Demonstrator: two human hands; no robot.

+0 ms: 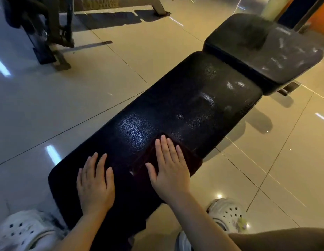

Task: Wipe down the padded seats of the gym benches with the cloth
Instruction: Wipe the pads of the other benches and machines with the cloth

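Shoes first, from my left: a white perforated clog (22,230) sits on the glossy beige tile floor (67,109), and above it at the far left stands the dark metal base of another machine (43,35). Next I see my left hand (95,183) lying flat on the near end of the bench's long pad (175,109), its fingers (101,163) straight and slightly spread, holding nothing. The surface is black, pebbled, leather-like vinyl, a long rounded rectangle with soft corners, and it catches patches of shine in its grain. Just to the right, my right hand (169,169) presses palm-down on the cloth (146,160), fingers straight and close together with the thumb angled out. The cloth is a dark reddish square, folded flat on the pad near its right edge, with a corner reaching beyond my fingertips; it is hard to tell from the vinyl in this dim light. Farther right, beyond a narrow gap, the shorter seat pad (262,51) looks greyer and dusty, with pale scuff streaks. A second white clog (228,214) rests on the tiles at lower right.
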